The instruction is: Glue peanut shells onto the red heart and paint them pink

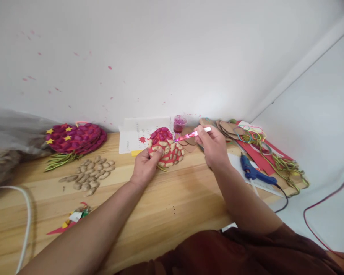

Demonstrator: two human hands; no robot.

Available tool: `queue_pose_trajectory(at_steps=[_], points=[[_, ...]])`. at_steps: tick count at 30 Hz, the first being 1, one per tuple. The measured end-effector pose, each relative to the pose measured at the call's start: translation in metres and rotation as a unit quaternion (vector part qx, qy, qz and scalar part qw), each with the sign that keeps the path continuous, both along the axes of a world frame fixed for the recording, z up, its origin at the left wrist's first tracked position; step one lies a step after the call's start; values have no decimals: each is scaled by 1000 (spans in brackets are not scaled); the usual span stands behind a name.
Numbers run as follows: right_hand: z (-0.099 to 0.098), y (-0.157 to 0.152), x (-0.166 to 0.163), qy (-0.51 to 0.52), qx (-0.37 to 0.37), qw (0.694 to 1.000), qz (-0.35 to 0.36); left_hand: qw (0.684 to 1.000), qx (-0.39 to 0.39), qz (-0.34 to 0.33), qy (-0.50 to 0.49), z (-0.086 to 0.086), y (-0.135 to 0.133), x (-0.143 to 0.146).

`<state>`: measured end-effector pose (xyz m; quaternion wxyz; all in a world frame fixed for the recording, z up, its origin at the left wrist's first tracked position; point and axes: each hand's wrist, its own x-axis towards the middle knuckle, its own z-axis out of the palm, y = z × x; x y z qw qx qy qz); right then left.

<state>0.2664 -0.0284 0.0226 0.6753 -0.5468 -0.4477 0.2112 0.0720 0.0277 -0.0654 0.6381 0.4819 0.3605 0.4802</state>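
My left hand [145,165] grips the near edge of a round red craft disc [166,148] covered with peanut shells, tilting it up off the wooden table [166,206]. The shells at the disc's top are painted magenta, the lower ones are bare. My right hand [213,147] pinches a paint-stained brush [192,134] whose tip points left at the disc's upper right edge. A small cup of magenta paint [179,123] stands just behind the disc.
A stack of finished magenta discs with yellow stars [74,137] lies at the far left, loose peanut shells [90,173] in front of it. A blue glue gun [253,172], cardboard cut-outs [229,128], red sheets and tangled cords [278,160] crowd the right end. Paper [137,135] lies by the wall.
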Motion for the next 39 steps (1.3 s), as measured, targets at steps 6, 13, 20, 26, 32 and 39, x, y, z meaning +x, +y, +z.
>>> queue_pose_trajectory(at_steps=[6, 13, 20, 26, 32, 39], points=[[-12, -13, -12, -109, 46, 993, -21, 1000, -12, -6, -4, 5, -3, -2], [-12, -16, -8, -153, 77, 985, -33, 999, 20, -14, 47, 6, -6, -5], [-9, -20, -10, -178, 68, 981, -27, 995, 47, -26, 80, 8, -10, -7], [-10, -21, -11, -197, 58, 978, -28, 995, 44, -13, 88, 16, -14, -5], [-10, -21, -9, -212, 55, 975, -40, 998, 22, -6, 64, 16, -13, -5], [-9, -21, -10, -208, 56, 976, -38, 999, -1, -19, 42, 12, -10, -7]])
